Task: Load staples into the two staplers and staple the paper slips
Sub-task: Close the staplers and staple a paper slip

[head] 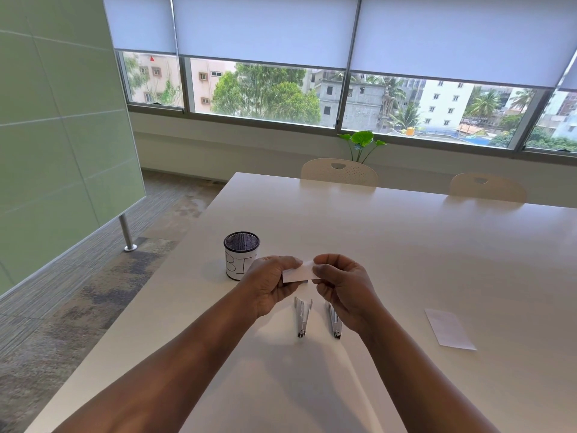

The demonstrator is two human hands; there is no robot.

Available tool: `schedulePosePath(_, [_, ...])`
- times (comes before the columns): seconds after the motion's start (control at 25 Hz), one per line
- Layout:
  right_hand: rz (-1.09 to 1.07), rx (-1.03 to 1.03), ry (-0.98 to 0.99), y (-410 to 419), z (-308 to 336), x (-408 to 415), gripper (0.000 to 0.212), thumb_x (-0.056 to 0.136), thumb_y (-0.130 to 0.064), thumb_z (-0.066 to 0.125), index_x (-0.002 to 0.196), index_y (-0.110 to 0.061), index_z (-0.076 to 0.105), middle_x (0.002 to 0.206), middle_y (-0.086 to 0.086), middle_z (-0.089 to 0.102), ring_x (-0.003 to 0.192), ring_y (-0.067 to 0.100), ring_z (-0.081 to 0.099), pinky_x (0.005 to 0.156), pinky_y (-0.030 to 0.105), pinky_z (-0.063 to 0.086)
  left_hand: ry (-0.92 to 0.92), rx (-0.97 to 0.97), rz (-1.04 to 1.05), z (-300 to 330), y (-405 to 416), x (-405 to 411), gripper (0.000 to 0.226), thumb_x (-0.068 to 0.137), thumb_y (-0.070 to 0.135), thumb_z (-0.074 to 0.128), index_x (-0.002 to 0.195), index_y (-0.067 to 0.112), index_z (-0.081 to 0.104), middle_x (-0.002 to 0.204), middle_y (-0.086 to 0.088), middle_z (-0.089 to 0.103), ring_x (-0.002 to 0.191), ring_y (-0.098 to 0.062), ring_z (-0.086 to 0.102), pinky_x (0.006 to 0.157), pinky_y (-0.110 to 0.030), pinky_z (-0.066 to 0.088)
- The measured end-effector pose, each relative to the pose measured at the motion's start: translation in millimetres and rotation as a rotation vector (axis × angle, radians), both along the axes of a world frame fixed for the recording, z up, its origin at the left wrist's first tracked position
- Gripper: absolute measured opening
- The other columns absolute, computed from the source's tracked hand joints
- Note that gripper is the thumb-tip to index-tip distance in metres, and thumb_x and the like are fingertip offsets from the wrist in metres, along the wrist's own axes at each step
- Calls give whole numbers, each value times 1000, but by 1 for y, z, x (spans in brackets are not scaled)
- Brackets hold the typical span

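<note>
- Two slim silver metal staplers, left one [303, 317] and right one [334, 321], are lying side by side on the white table [406, 245].
- Above them, the left hand [271, 285] and right hand [342, 287] are pinching a small white paper slip [298, 271] between curled fingers.
- A white paper sheet [449, 329] is lying at right.
- A black mesh cup [241, 259] is standing beyond.

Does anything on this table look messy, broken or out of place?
Nothing stands out. Both hands, left and right, hold a paper slip above two staplers lying side by side. A mesh cup stands upright; another paper lies flat.
</note>
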State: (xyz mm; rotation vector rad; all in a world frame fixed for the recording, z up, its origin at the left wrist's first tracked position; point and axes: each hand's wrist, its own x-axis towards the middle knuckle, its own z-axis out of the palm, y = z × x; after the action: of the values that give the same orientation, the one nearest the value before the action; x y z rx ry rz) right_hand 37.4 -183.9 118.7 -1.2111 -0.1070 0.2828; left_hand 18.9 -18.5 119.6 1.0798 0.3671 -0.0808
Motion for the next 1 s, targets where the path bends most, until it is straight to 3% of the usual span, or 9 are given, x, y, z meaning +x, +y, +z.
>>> schedulePosePath(0.64, [-44, 1, 13, 0, -5, 4, 13, 89, 10, 65, 96, 0, 70, 74, 10, 67, 59, 16, 63, 53, 22, 53, -57, 18, -81, -3, 5, -3, 18, 78, -6, 79, 90, 4, 70, 78, -12, 77, 75, -24, 76, 60, -26, 60])
schedulePosePath(1.0, [-33, -16, -1, 1, -6, 5, 13, 89, 8, 67, 93, -3, 72, 72, 7, 69, 59, 15, 65, 53, 21, 52, -18, 10, 3, -1, 1, 1, 11, 83, 3, 77, 90, 3, 68, 70, -12, 75, 61, -21, 74, 51, -24, 58])
